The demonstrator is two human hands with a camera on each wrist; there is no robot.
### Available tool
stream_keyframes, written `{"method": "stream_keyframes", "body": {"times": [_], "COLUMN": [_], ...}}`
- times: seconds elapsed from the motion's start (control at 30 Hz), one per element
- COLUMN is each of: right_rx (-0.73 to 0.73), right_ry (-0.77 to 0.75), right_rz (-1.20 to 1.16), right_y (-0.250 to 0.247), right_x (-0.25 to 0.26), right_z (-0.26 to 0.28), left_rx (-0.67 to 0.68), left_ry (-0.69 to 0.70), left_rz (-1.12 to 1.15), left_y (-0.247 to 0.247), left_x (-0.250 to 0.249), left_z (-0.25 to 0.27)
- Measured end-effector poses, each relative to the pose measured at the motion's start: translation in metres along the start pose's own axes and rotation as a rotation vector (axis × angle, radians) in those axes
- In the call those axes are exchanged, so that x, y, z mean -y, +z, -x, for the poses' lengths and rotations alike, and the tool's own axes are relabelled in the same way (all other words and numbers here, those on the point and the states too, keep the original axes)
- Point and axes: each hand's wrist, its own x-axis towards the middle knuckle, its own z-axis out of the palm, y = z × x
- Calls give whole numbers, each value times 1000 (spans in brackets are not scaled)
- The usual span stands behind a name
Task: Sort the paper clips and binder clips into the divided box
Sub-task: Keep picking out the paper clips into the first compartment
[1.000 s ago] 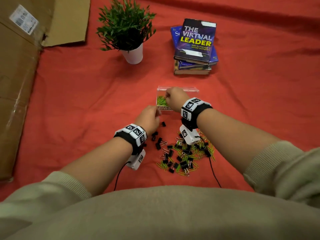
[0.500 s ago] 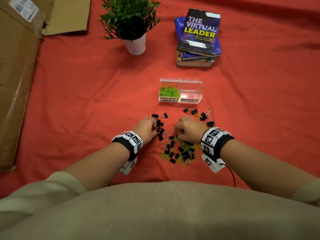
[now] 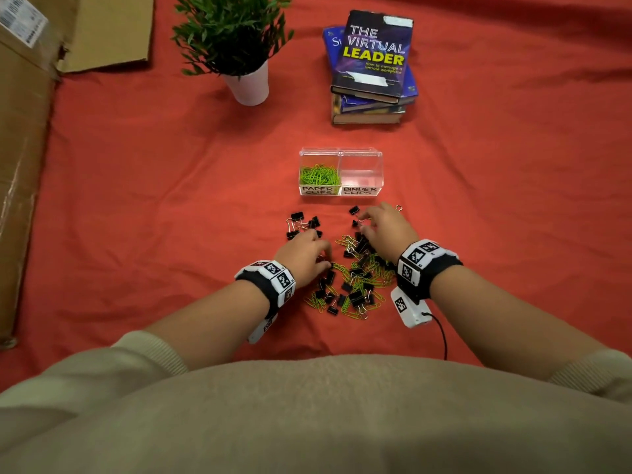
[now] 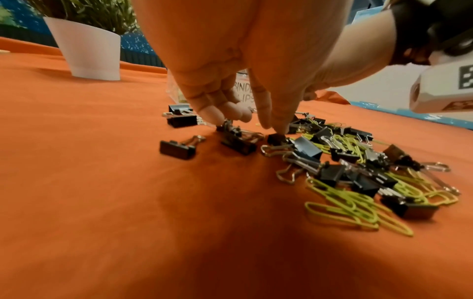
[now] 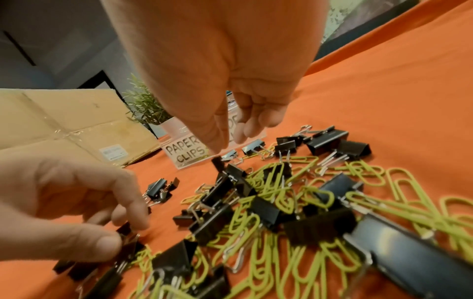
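Note:
A clear divided box (image 3: 342, 152) stands on the red cloth. Its left compartment, labelled PAPER CLIPS, holds green paper clips (image 3: 319, 175); the right one, labelled BINDER CLIPS (image 3: 361, 190), shows nothing inside. Just in front lies a mixed pile (image 3: 355, 278) of black binder clips and green paper clips. My left hand (image 3: 314, 251) is at the pile's left side; in the right wrist view its thumb and forefinger (image 5: 135, 214) pinch a black binder clip (image 5: 126, 232). My right hand (image 3: 372, 224) hovers over the pile's far right, fingers (image 5: 217, 141) hanging relaxed above a binder clip (image 5: 217, 161), holding nothing.
A potted plant (image 3: 251, 87) stands at the back left and a stack of books (image 3: 372, 70) at the back right. Flattened cardboard (image 3: 20, 148) covers the left edge. A few binder clips (image 3: 297, 217) lie apart, left of the pile.
My right hand came back from the paper clip compartment to the pile, then shifted towards its far right. My left hand stayed at the pile's left side.

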Motion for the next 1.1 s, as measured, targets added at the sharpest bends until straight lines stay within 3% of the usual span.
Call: {"method": "stream_keyframes", "body": {"times": [0.23,0.43,0.6,0.8,0.97,1.1], "right_rx": [170,135,149,55,86,140], "right_ry": [-129,-219,-106,204,274,155], "right_rz": [153,293,178,-231,-440,-275], "right_y": [21,29,24,0,-4,4], "right_x": [14,27,16,-12,-11,5], "right_z": [7,1,-1,0,-6,-9], "left_rx": [-25,-105,-157,-184,-112,-76], "left_ry": [-53,-148,-176,0,-9,-8], "left_rz": [21,121,56,-62,-229,-303], "left_y": [-2,-14,-22,-10,-1,1], "left_x": [5,13,13,-10,-19,-19], "left_z": [-10,-14,-13,-12,-16,-17]}}
